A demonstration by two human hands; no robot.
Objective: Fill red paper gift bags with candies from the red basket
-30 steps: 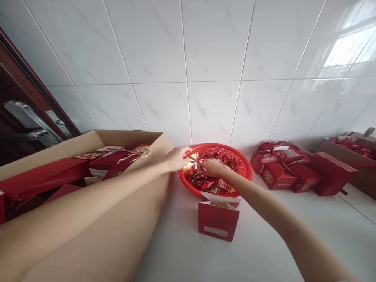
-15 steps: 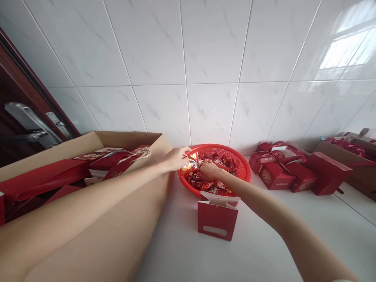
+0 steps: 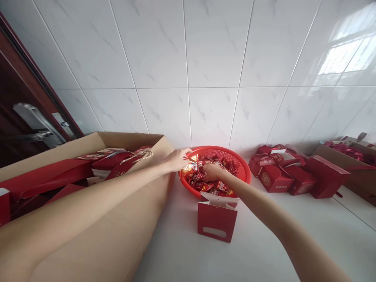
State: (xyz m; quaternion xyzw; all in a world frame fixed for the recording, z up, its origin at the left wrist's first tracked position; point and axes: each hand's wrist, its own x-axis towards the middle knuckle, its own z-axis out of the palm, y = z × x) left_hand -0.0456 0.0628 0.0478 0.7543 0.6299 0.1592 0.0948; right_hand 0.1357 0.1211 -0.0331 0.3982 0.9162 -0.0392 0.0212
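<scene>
A red plastic basket (image 3: pixel 246 172) holds many small wrapped candies (image 3: pixel 223 187). At its left rim, my left hand (image 3: pixel 178 159) is closed on a shiny orange and red packet (image 3: pixel 191 164). My right hand (image 3: pixel 213 171) reaches down among the candies with its fingers bent together; whatever they pinch is too small to name. Just in front of the basket stands an upright red paper box (image 3: pixel 216 219), its top flaps open and a pale slot low on its near face.
At the left, a large cardboard box (image 3: pixel 141 219) holds red boxes and bags. Several closed red boxes (image 3: pixel 276 178) stand at the right, beside another carton (image 3: pixel 355 178) with dark red ribbons. Behind is a tiled wall (image 3: pixel 214 117).
The view has shifted slightly. My right hand has moved a little among the candies, while my left hand stays on the packet.
</scene>
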